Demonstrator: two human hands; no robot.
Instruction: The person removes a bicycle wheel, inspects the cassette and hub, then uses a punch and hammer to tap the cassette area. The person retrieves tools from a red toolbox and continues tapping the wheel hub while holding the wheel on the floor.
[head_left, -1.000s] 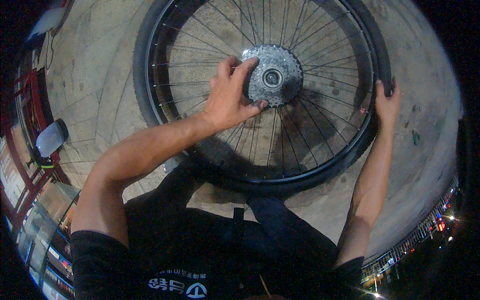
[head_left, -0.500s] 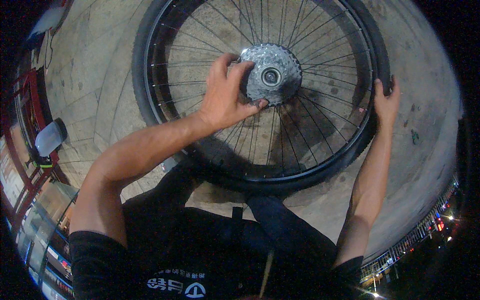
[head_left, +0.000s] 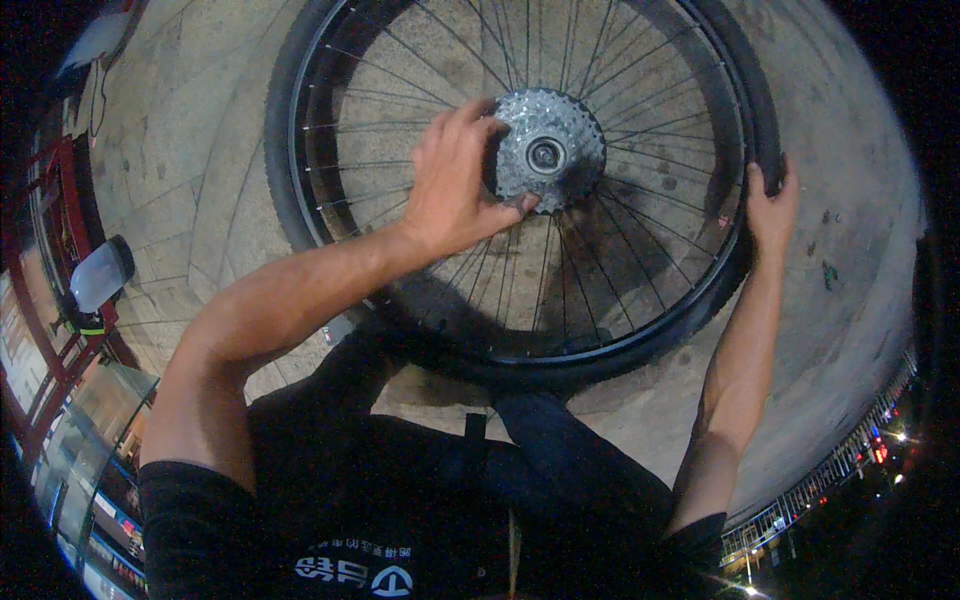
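Standing by, I note a bicycle wheel point(head_left: 296, 175) on the paved ground point(head_left: 190, 130), in front of a crouching or seated person, its near edge close to the dark trousers point(head_left: 590, 450); whether it lies quite flat or leans on a leg I cannot tell. The gear cluster point(head_left: 570, 185) sits at the wheel's middle, facing up, with the round hub end point(head_left: 546, 156) showing bare at its centre. Left hand point(head_left: 445, 195): fingers curved over the cluster's left edge, thumb point(head_left: 518, 205) against its lower edge, so it appears grasped from one side; the fingertips are partly tucked out of sight, and how hard they press I cannot tell. Right hand point(head_left: 772, 220): clenched on the tyre point(head_left: 768, 120) at the wheel's right side, thumb inward, fingers on the outer face. No tool in either hand. Step in hand, as I judge it: handling the cluster by its edge with the wheel steadied at the rim. A next move on the cluster would call for a firm right-hand hold and an even left-hand grip, clear of the teeth points.
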